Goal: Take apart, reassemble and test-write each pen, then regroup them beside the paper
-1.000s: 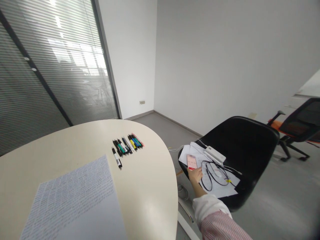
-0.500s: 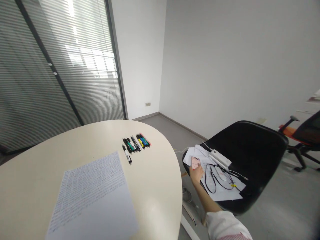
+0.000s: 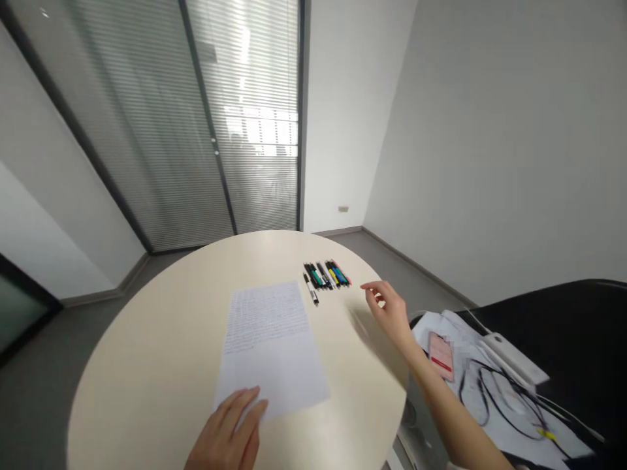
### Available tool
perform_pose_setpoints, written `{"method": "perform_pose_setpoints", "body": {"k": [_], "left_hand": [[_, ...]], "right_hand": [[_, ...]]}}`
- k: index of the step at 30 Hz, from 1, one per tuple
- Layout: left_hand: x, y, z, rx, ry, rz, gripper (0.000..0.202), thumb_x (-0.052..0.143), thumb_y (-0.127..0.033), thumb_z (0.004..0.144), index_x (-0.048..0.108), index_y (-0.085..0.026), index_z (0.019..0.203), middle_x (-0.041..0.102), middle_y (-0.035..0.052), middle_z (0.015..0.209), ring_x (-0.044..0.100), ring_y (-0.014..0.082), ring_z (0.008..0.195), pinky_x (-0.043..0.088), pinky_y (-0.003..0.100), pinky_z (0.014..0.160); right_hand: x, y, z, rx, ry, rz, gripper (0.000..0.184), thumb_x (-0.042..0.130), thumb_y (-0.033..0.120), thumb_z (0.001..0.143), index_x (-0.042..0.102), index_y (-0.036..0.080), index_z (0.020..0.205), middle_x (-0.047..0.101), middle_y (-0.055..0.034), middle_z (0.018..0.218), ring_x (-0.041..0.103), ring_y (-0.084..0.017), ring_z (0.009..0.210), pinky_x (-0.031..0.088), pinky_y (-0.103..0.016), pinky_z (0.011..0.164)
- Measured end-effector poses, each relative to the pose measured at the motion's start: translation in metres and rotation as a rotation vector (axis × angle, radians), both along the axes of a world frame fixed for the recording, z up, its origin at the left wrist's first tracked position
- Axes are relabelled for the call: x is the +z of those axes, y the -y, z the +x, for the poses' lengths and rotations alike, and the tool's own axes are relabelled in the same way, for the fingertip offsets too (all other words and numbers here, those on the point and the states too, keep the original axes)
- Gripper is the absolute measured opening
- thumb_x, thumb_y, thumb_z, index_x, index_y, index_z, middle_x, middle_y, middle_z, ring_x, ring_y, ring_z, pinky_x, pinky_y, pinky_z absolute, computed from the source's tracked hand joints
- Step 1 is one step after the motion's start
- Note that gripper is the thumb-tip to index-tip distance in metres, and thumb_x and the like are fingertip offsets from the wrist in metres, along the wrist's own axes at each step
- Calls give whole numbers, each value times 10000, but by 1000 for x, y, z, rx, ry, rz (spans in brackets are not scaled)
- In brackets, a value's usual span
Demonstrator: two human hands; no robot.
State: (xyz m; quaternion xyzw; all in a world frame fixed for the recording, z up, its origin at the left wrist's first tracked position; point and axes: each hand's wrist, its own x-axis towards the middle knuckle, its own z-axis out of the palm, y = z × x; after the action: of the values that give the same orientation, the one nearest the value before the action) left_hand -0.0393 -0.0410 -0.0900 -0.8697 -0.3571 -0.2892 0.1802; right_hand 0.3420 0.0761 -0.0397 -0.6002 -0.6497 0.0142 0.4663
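Left grip [image 3: 228,431] on printed sheet [image 3: 267,339]

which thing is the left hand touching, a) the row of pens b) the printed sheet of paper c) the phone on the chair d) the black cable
B: the left hand lies on the near edge of the printed sheet of paper, which is on the round table.

Left hand [image 3: 228,427] and right hand [image 3: 386,310]: both bare, long-fingered, slightly blurred. Right forearm [image 3: 445,411] bare too, tapering to a narrow wrist.
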Motion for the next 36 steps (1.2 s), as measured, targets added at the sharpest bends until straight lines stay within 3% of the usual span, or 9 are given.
{"method": "perform_pose_setpoints", "body": {"k": [4, 9, 13, 17, 19, 21, 24, 36], "left_hand": [[5, 3, 8, 80, -58, -88, 292, 434, -173, 921, 655, -217, 1107, 711, 52, 1143, 658, 231, 1031, 597, 360, 825], [7, 3, 18, 114, -90, -229, 297, 467, -171, 920, 618, -213, 1173, 676, 63, 1222, 630, 261, 1089, 586, 418, 854], [22, -10, 16, 58, -139, -349, 331, 475, -126, 907, 594, -215, 1203, 648, 72, 1269, 610, 266, 1122, 566, 434, 883], [42, -30, 21, -32, -185, -416, 321, 485, -115, 901, 586, -199, 1193, 643, 83, 1273, 598, 264, 1142, 533, 435, 930], [46, -39, 27, -20, -190, -396, 317, 467, -99, 901, 587, -173, 1184, 659, 106, 1232, 609, 276, 1116, 532, 449, 913], [45, -45, 33, -4, -168, -396, 304, 475, -88, 893, 597, -166, 1160, 669, 107, 1199, 609, 283, 1099, 531, 453, 902], [40, -47, 37, -3, -87, -465, 277, 498, -88, 891, 609, -183, 1127, 677, 81, 1138, 617, 255, 1041, 532, 427, 891], [34, -51, 30, -67, 43, -562, 347, 474, -88, 910, 571, -233, 1210, 632, 61, 1188, 567, 224, 1106, 497, 422, 944]], "right_hand": [[8, -18, -33, 148, 45, -75, 200, 492, 282, 869, 672, 198, 898, 682, -66, 922, 616, -183, 726, 490, -307, 675], [-11, -24, -64, 222, 88, -155, 233, 438, 246, 890, 660, 180, 917, 695, -76, 912, 625, -191, 725, 497, -322, 694], [-14, -5, -92, 396, 202, -201, 224, 451, 181, 878, 671, 196, 919, 682, -76, 941, 631, -211, 895, 498, -334, 797], [-7, 31, -121, 622, 316, -210, 297, 470, 187, 904, 614, 219, 1162, 661, -76, 1149, 596, -198, 1067, 465, -336, 946], [-7, 49, -133, 750, 474, -198, 369, 466, 225, 930, 533, 220, 1293, 606, -94, 1289, 547, -237, 1162, 427, -413, 1003], [-10, 62, -140, 748, 518, -200, 402, 466, 249, 943, 487, 210, 1342, 584, -106, 1326, 520, -259, 1195, 404, -454, 1024], [-16, 70, -143, 687, 466, -251, 344, 477, 229, 939, 535, 205, 1278, 619, -97, 1261, 536, -249, 1151, 429, -428, 996], [-13, 53, -142, 690, 414, -303, 207, 467, 204, 945, 598, 218, 1105, 637, -76, 1140, 546, -235, 1061, 448, -404, 906]]}}
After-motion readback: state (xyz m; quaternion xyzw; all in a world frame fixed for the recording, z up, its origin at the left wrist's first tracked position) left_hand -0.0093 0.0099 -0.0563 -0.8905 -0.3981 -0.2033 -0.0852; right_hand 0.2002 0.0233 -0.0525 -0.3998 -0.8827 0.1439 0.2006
